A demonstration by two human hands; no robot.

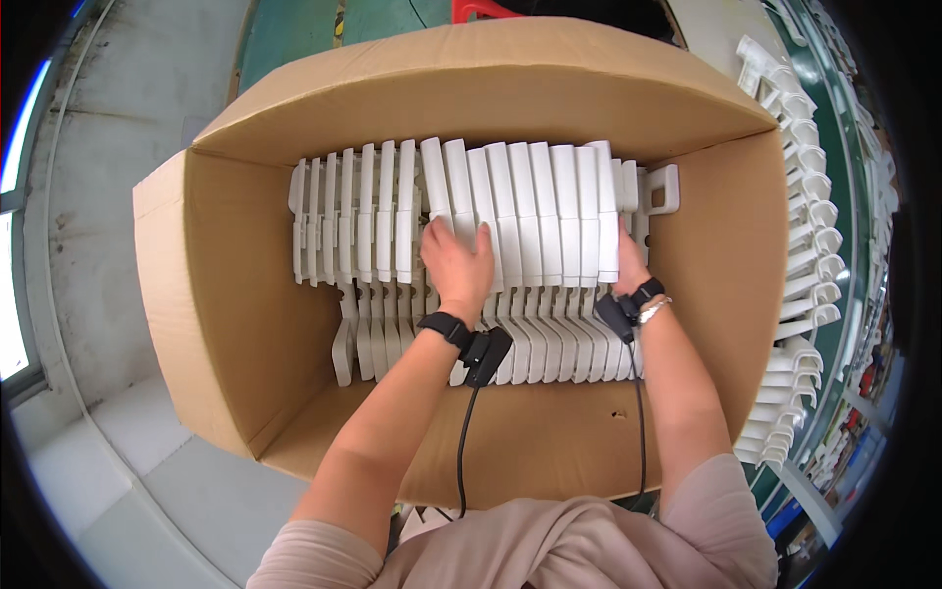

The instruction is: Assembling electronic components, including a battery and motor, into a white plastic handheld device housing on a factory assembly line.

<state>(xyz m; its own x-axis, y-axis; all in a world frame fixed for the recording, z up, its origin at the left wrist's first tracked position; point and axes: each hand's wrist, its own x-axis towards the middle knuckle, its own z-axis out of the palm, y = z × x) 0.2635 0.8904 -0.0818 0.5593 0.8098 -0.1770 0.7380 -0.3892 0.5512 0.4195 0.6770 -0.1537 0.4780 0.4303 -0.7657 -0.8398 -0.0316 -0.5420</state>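
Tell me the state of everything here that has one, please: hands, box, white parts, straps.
Left hand: touching the batch's left end
Right hand: at its right end, fingers partly hidden
Batch: side by side, slightly fanned, between the hands
Left row: lined up, inside the box
Lower row: lined up, partly covered
Box: open, partly filled
Outside parts: lined up
Straps: fastened around both wrists

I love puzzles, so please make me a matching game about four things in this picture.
1. Bare left hand
2. Bare right hand
3. Brown cardboard box
4. Bright red plastic-looking object

A. Open, holding rows of long white plastic-looking pieces
B. Toward the upper row's right end
C. At the picture's top edge
D. Near the upper row's middle

Pairs: 1-D, 2-B, 3-A, 4-C
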